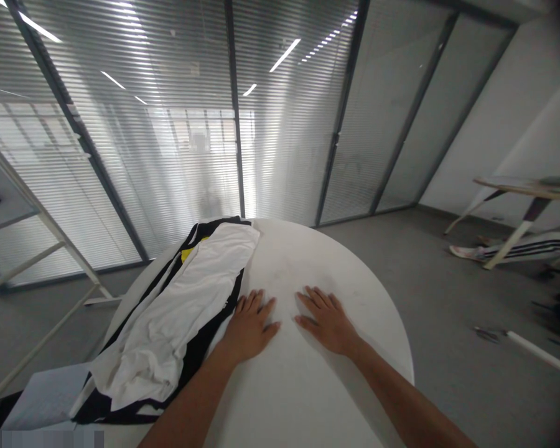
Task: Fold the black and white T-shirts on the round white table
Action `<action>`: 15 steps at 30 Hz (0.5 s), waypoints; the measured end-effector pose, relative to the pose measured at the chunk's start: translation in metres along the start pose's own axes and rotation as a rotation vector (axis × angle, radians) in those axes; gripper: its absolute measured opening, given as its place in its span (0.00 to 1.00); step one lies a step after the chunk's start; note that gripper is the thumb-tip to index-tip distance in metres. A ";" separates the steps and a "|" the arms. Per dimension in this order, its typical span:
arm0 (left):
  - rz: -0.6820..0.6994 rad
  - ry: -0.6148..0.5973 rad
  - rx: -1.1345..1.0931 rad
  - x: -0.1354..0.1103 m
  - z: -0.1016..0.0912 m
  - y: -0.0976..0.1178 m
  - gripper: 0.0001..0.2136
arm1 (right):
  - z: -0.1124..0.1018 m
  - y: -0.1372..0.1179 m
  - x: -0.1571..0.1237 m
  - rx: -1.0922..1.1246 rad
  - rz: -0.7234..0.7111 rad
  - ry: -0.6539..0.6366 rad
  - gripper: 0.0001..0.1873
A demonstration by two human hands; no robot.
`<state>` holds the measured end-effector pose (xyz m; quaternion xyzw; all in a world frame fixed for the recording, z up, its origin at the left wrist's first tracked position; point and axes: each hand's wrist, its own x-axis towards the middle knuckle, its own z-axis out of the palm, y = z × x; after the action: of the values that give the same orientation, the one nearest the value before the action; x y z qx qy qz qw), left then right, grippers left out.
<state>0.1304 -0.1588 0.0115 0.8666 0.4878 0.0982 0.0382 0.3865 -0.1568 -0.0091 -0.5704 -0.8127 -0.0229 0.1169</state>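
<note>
My left hand (249, 326) lies flat and open on the round white table (308, 261), its fingers spread, right beside the edge of a white and black garment (182, 311). The garment lies in a long heap along the table's left side, with a bit of yellow near its far end. My right hand (325, 318) also rests flat and open on the bare tabletop, a little to the right of the left hand. Neither hand holds anything.
A white metal rack (32, 249) stands at the left. Glass walls with blinds (242, 124) run behind the table. At the right, a second table (527, 186) stands over a person's striped leg and shoe (499, 249). Grey floor surrounds the table.
</note>
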 end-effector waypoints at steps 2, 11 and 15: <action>-0.001 -0.004 -0.009 0.000 -0.001 0.000 0.30 | 0.001 0.000 0.000 0.000 0.003 -0.001 0.35; -0.005 -0.016 -0.032 -0.001 -0.002 -0.001 0.30 | 0.002 0.001 0.000 0.002 0.011 -0.002 0.35; -0.011 -0.031 -0.028 0.000 -0.001 -0.001 0.31 | 0.001 0.000 0.000 -0.005 0.015 -0.009 0.34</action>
<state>0.1292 -0.1581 0.0125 0.8646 0.4907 0.0912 0.0585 0.3861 -0.1569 -0.0099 -0.5770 -0.8087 -0.0213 0.1120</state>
